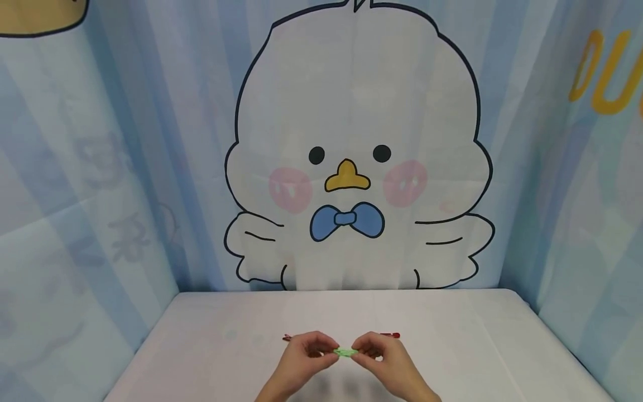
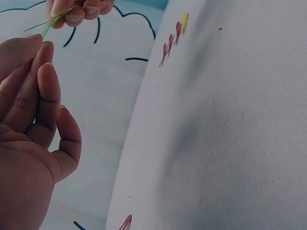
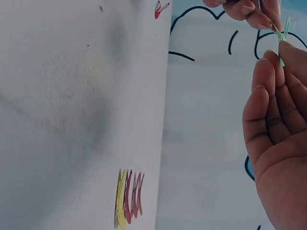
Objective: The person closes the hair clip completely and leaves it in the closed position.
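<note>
Both hands meet over the middle of the table, with a thin green snap hair clip (image 1: 345, 352) between them. My left hand (image 1: 305, 360) pinches one end of the clip between thumb and fingertips. At the other end my right hand (image 1: 384, 357) pinches it the same way. In the left wrist view the green clip (image 2: 55, 21) shows two slender parts spread apart, running between the left fingertips and the right hand (image 2: 81, 10). In the right wrist view the clip (image 3: 283, 36) rises as narrow loops above the right thumb and fingers, partly hidden by them.
Behind my right hand a row of clips lies side by side on the white table (image 1: 477, 335): a yellow clip (image 3: 121, 199) and several red clips (image 3: 128, 199). Another red clip (image 3: 160, 9) lies beyond my left hand. A curtain (image 1: 351, 111) printed with a cartoon bird hangs behind the table.
</note>
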{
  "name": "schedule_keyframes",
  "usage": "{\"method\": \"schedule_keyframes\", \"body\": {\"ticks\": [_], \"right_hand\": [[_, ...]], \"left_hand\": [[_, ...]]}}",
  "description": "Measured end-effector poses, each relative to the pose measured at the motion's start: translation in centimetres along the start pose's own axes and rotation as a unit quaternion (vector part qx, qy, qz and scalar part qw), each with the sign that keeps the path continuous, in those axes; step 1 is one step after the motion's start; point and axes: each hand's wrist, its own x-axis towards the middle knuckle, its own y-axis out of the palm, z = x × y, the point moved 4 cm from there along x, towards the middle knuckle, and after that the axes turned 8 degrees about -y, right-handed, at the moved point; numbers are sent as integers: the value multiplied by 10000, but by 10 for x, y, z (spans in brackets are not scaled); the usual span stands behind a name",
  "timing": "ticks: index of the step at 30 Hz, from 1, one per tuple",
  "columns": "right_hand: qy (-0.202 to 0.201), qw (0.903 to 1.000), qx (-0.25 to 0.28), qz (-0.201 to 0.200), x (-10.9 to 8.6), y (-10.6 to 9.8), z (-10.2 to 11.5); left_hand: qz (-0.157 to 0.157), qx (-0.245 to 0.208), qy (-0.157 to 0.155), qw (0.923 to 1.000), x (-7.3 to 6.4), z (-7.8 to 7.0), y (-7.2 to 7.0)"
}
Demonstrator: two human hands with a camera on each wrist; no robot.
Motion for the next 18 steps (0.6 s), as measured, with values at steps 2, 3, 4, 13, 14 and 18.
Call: {"method": "schedule_keyframes", "body": {"ticks": [2, 3, 4, 13, 14, 18], "right_hand": [[-47, 10000, -8, -46, 0, -1, 1], [-69, 10000, -17, -70, 1, -1, 1], [-96, 9999, -40, -87, 1, -1, 1], [-57, 9985, -353, -413, -1, -1, 0], [-27, 9984, -362, -434, -1, -1, 0], [-103, 9976, -338, -593, -2, 1, -1]], "left_hand": [[60, -42, 2, 10000, 0, 1, 0], [84, -47, 7, 10000, 0, 1, 0], [93, -47, 9, 9999, 0, 1, 0], [-35, 170, 10, 9998, 2, 2, 2], [-54, 201, 3, 9998, 2, 3, 3], [-219, 380, 76, 9990, 2, 2, 4]]}}
